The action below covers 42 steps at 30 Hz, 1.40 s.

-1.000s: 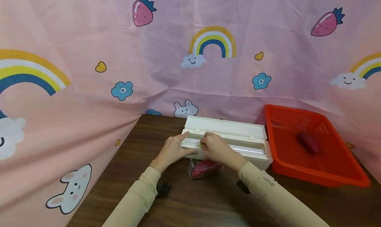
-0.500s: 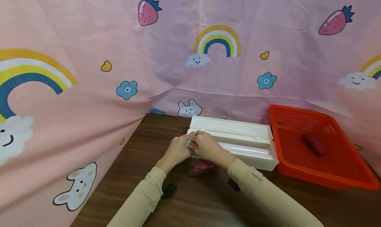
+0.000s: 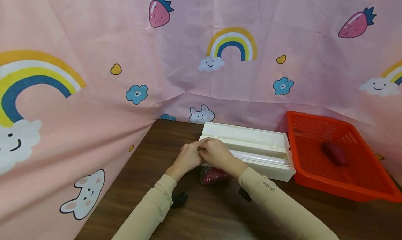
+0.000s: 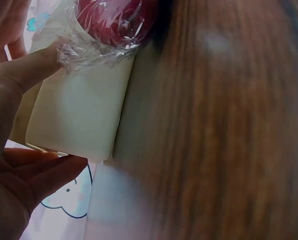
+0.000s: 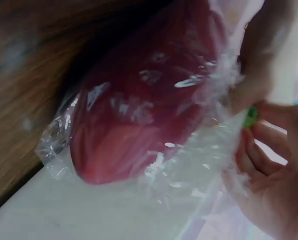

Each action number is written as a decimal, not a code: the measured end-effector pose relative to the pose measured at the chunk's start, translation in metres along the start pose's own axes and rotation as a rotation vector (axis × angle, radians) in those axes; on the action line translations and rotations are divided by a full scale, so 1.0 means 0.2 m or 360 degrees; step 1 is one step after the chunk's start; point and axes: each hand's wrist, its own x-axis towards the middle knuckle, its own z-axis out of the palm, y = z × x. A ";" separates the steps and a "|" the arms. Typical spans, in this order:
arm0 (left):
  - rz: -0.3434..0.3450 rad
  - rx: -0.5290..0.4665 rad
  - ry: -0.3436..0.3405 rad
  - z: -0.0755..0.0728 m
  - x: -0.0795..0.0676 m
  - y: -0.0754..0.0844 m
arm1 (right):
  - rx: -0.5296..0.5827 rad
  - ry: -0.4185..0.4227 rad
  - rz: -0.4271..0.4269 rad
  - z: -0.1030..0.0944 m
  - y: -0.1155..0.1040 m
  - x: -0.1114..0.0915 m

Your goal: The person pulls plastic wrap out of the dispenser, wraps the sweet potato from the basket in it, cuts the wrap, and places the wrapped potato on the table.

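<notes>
A long white cling film dispenser (image 3: pixel 274 172) stands on the table with its lid raised, a roll of film (image 3: pixel 260 157) inside. My left hand (image 3: pixel 187 158) grips its left end; in the left wrist view the thumb lies on the near side and the fingers bend at the end face. Right beside it, my right hand (image 3: pixel 216 154) pinches a small green slider (image 5: pixel 250 117) between thumb and index finger. A reddish-purple sweet potato (image 5: pixel 138 105), wrapped in crinkled cling film, lies against the dispenser's front, partly under my right hand in the head view.
An orange-red plastic basket (image 3: pixel 342 194) stands to the right of the dispenser, with another purple sweet potato (image 3: pixel 334 152) inside. A pink cartoon-print cloth (image 3: pixel 176 75) hangs behind and along the left of the dark wooden table (image 3: pixel 201 215).
My right hand has slid left along the dispenser with the green slider and now meets my left hand at the left end. The head view has shifted slightly.
</notes>
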 end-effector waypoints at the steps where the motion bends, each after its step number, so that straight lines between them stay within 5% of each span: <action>1: -0.0010 -0.0010 -0.0023 0.00 -0.01 0.00 | -0.0006 -0.0022 0.0039 -0.01 0.00 -0.02; 4: -0.0025 -0.0018 -0.0049 0.01 -0.01 0.00 | -0.0056 0.0039 0.0031 -0.06 -0.02 -0.12; 9: -0.0074 -0.0044 -0.0103 0.01 0.00 0.01 | -0.0209 0.0275 -0.0181 -0.13 0.01 -0.37; 16: -0.0126 -0.0032 -0.0121 -0.05 -0.02 -0.01 | -0.0537 -0.0006 -0.0261 -0.09 0.10 -0.62; 24: -0.0169 -0.0038 -0.0206 -0.04 -0.03 0.01 | -0.0607 -0.0082 -0.0321 -0.05 0.12 -0.62; 32: -0.0151 0.0124 -0.0180 -0.05 -0.03 0.07 | -0.0747 0.0095 -0.0381 0.01 0.13 -0.59; 37: -0.0052 0.0354 -0.0114 -0.08 -0.03 0.10 | -0.0878 0.0214 -0.0338 0.06 0.13 -0.57; 42: 0.0163 0.0391 -0.0014 -0.10 -0.04 0.15 | -0.0927 0.0236 -0.0305 0.07 0.11 -0.56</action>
